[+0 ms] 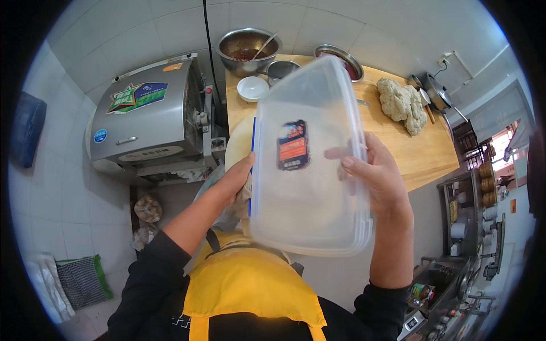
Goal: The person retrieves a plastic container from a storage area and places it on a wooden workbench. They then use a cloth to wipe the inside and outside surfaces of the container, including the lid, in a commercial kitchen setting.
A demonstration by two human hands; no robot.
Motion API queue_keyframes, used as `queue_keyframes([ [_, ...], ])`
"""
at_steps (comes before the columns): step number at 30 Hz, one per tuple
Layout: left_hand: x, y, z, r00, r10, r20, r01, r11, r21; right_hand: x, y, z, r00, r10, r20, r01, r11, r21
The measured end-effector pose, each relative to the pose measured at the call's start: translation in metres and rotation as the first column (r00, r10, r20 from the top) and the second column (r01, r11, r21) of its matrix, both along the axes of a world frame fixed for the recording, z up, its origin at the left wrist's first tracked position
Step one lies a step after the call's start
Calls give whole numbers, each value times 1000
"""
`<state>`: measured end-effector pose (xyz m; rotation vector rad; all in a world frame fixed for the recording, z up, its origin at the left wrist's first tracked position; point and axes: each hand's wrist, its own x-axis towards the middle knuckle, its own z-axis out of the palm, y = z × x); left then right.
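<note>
A translucent plastic lid or container with a dark and red label (318, 200) is tilted up in front of me; which of the two it is, I cannot tell. My right hand (381, 177) grips its right edge, thumb on the near face and fingers behind, seen through the plastic. Against its left edge, by a blue strip, is my left hand (236, 178), with its fingertips mostly hidden. Behind the left edge shows part of a pale round item (239, 138). Tan cloth-like material (244, 194) lies under my left hand.
The wooden table (416, 160) bears a large lump of dough (399, 102), a steel bowl of dark red sauce (239, 66), a small white bowl (252, 89) and a metal dish of red liquid (356, 76). At left stands a steel food machine (147, 111); right, a metal sink (441, 277).
</note>
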<state>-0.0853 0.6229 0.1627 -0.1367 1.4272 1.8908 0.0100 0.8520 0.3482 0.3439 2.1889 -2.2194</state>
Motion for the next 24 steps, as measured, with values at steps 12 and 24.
queue_keyframes([
  [12,-3,-15,-12,997,-47,58,48,999,-17,24,60,-45,979,-199,54,199,980,9],
  [24,2,-206,-54,897,374,234,-390,921,23,-114,-124,-8,673,454,-584,69,748,660],
])
